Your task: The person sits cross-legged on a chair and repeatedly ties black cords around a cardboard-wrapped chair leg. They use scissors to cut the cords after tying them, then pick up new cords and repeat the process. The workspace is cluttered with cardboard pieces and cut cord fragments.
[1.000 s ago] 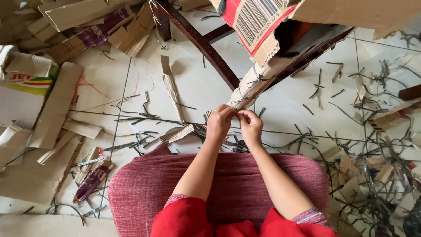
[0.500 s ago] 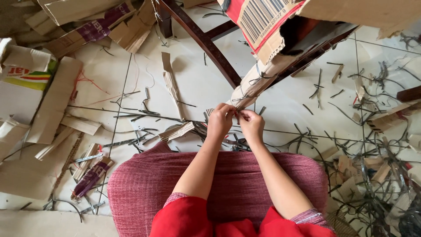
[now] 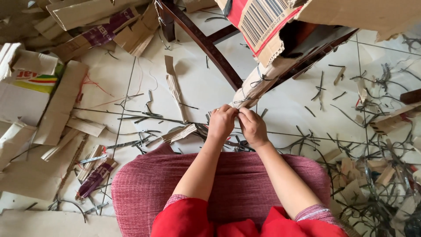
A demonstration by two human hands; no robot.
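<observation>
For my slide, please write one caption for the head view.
Both hands, left hand and right hand, pinch a cardboard strip above a littered tile floor.

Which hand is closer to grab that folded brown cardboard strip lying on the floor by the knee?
Left, probably. The left hand sits nearer the folded brown cardboard strip; the right hand would have to cross over.

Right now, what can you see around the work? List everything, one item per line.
Rolled cardboard bundle: one, tan, tied with dark strips, slanting down from the box to both hands.
Cardboard box: one, red and white panel, top centre.
Wooden frame: dark brown, top centre.
Flattened cardboard: many pieces, tan, left floor.
Dark strips: many, scattered on white tiles, mostly right.
Cushion: one, maroon, bottom centre.
Left hand: pinching the bundle's lower end.
Right hand: pinching the same end.
</observation>
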